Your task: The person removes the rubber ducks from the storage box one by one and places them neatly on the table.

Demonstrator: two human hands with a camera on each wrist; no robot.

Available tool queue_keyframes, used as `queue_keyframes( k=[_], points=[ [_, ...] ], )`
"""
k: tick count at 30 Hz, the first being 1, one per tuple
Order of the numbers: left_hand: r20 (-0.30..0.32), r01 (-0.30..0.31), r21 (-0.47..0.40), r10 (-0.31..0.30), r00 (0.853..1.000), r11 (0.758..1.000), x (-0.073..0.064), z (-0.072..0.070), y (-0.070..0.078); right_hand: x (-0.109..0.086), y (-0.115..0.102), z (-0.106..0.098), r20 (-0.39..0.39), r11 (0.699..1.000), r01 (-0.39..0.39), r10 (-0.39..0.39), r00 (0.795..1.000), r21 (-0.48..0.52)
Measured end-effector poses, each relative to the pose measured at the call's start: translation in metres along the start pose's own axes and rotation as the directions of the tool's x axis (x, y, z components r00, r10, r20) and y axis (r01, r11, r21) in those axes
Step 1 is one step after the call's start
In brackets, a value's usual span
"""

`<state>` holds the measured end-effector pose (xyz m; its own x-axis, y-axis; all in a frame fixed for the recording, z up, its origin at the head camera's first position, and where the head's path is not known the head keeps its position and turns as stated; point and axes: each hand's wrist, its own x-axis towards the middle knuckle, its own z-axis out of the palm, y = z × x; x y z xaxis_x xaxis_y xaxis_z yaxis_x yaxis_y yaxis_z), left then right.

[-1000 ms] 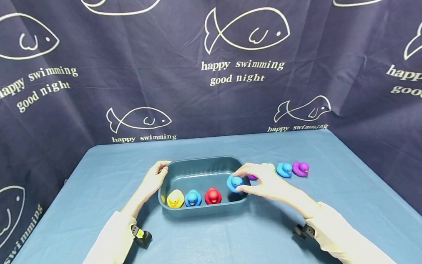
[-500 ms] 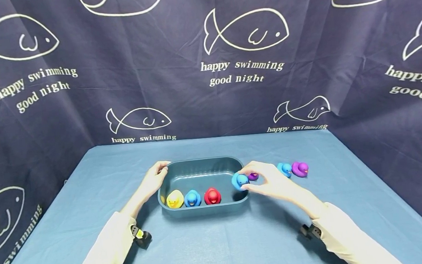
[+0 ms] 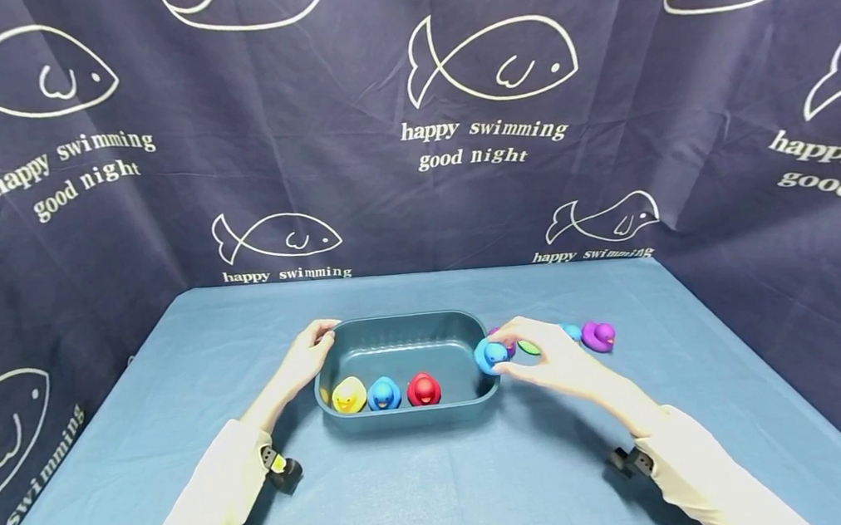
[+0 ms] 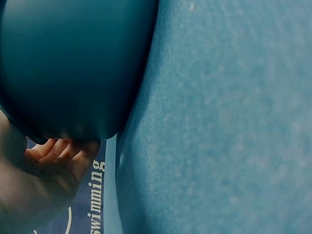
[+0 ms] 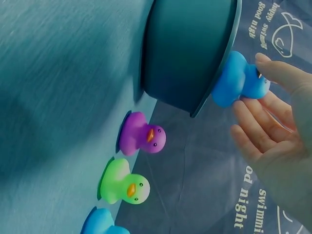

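Note:
My left hand (image 3: 307, 359) grips the left end of a dark teal plastic tub (image 3: 411, 417) at its rim; in the left wrist view its fingers (image 4: 73, 155) lie partly hidden by the tub. Between thumb and fingers, my right hand (image 3: 552, 357) pinches a blue rubber duck (image 3: 490, 356) by its head, over the tub's right rim. The right wrist view has this blue duck (image 5: 239, 80) overlapping the rim; whether they touch I cannot tell. Inside the tub, a yellow duck (image 3: 349, 396), another blue duck (image 3: 384, 395) and a red duck (image 3: 424, 390) line the near wall.
Right of the tub, a row of ducks sits on the blue cloth: purple (image 5: 139, 134), green (image 5: 122, 183), blue (image 5: 103, 223), then a second purple duck (image 3: 599, 336). My right hand partly covers this row in the head view. A dark printed curtain (image 3: 383, 174) hangs behind.
My right hand has carried the pinched blue duck rightward, from within the tub's right end to over its right rim. The left hand and tub have stayed in place.

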<state>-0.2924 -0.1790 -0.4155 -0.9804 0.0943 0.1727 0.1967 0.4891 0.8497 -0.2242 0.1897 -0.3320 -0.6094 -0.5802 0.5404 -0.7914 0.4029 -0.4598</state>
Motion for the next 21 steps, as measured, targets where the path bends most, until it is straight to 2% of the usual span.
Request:
queue_keyframes(
  k=[5, 13, 21],
  points=[
    [0.001, 0.003, 0.003, -0.003, 1.000, 1.000, 0.000, 0.000, 0.000, -0.003, 0.004, -0.003, -0.004, 0.999, 0.013, -0.014, 1.000, -0.033],
    [-0.001, 0.000, 0.009, 0.000, 1.000, 1.000, -0.001, 0.000, 0.001, -0.015, 0.037, -0.001, -0.010, 0.998, -0.022, 0.022, 1.000, -0.052],
    [-0.002, -0.004, 0.014, 0.004, 1.000, 1.000, 0.000, 0.000, 0.000, -0.023, 0.045, -0.006, -0.015, 0.996, 0.020, -0.022, 1.000, -0.089]
  ],
)
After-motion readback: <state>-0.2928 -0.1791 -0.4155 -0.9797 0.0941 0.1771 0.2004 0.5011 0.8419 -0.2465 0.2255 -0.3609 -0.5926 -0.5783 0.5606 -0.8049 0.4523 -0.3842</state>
